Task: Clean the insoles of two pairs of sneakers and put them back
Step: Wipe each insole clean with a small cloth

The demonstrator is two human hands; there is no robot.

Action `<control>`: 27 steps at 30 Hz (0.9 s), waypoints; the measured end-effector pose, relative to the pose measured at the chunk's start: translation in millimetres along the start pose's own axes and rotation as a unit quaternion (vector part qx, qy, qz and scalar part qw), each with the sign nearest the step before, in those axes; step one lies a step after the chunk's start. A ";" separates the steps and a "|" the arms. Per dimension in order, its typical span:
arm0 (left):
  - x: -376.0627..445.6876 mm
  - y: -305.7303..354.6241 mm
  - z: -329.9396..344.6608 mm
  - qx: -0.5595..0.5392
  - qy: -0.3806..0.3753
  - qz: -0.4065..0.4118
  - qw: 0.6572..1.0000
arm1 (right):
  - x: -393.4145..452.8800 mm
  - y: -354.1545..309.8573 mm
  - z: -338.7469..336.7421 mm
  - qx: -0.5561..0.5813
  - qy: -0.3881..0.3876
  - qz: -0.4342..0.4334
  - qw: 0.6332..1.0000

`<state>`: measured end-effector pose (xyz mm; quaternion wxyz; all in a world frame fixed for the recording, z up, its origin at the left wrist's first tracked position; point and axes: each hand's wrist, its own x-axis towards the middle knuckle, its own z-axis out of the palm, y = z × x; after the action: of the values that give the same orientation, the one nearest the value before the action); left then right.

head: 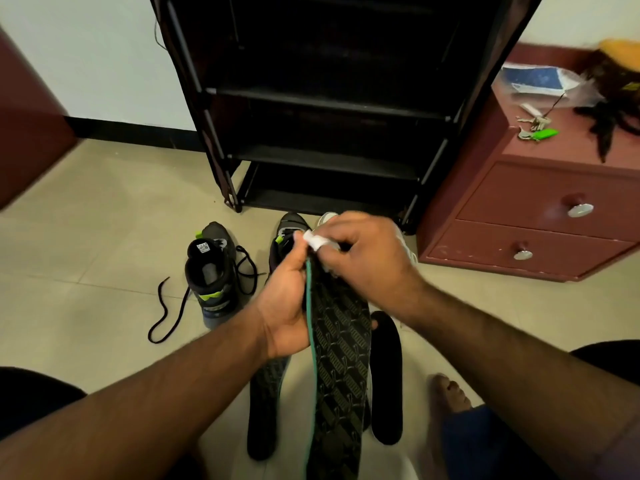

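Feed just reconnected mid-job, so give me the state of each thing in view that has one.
Patterned black insole with green edge: held up, being wiped.
Left hand: grips that insole.
Right hand: pinches small white wipe against the insole's top end.
Black sneaker with lime accents: upright on floor, unlaced.
Second patterned insole: lying on floor.
Plain black insole: lying on floor.
Maroon cabinet drawers: closed.

Pale beige floor tiles spread beneath and to the left of the hands. Straight beyond them stands a black shoe rack with bare shelves, against a white wall with a dark skirting. Right of the hands sits a maroon two-drawer cabinet with silver knobs. Lighting is dim.
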<state>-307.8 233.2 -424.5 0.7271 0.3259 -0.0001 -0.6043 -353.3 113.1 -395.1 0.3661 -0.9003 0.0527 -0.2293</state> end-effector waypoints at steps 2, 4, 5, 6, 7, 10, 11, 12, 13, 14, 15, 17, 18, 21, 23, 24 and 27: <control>-0.9 2.3 0.5 -0.015 0.005 0.027 0.999 | -7.6 -5.7 6.4 0.017 -0.046 -0.010 0.999; -2.0 2.4 1.4 -0.007 0.008 0.020 1.000 | -3.8 -0.2 3.6 0.006 -0.027 -0.003 1.000; -1.7 1.9 1.7 0.009 0.011 0.009 1.000 | -0.5 3.7 0.6 -0.011 -0.005 -0.001 1.000; -0.9 1.0 1.8 0.025 0.016 -0.001 1.000 | 2.0 6.3 -2.3 -0.030 0.009 0.002 1.000; -0.7 0.9 2.4 0.038 0.021 -0.006 0.999 | 3.0 6.3 -3.3 -0.044 0.009 0.001 0.999; -1.4 3.7 3.2 0.057 0.031 -0.008 0.998 | -2.2 -0.6 2.6 -0.074 -0.080 -0.066 0.992; -1.8 4.7 3.0 0.061 0.035 -0.006 0.997 | -3.3 -1.8 2.9 -0.078 -0.108 -0.080 0.988; -2.7 5.2 2.7 0.066 0.040 -0.003 0.997 | -0.7 0.0 0.4 -0.086 -0.112 -0.084 0.986; -3.9 5.8 2.8 0.071 0.045 0.001 0.996 | 3.6 3.5 -3.5 -0.100 -0.098 -0.081 0.987; -4.3 6.3 2.8 0.077 0.048 0.005 0.996 | 7.9 7.1 -8.7 -0.119 -0.078 -0.074 0.987; -4.6 7.2 2.1 0.081 0.052 0.008 0.995 | 11.2 9.0 -13.9 -0.138 -0.068 -0.075 0.985; -5.4 8.4 0.5 0.078 0.064 0.006 0.995 | 13.7 9.0 -19.1 -0.159 -0.123 -0.108 0.974; -6.1 8.8 -0.4 0.072 0.073 0.006 0.995 | 13.2 8.1 -20.3 -0.167 -0.189 -0.127 0.959; -6.5 7.7 -4.7 0.065 0.098 0.020 0.993 | 13.3 6.1 -23.0 -0.185 -0.350 -0.121 0.910; -6.5 5.7 -6.7 0.073 0.120 0.020 0.990 | 15.1 7.8 -23.9 -0.186 -0.322 -0.109 0.922; -6.3 4.2 -7.8 0.078 0.129 0.018 0.988 | 14.9 9.1 -23.4 -0.194 -0.277 -0.115 0.934; -9.2 3.1 -7.7 0.092 0.140 0.015 0.986 | 15.1 9.8 -19.2 -0.196 -0.171 -0.142 0.955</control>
<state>-304.5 245.1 -425.6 0.6958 0.4730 0.0416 -0.5389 -347.8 89.8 -384.1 0.1500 -0.9783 -0.0950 -0.1067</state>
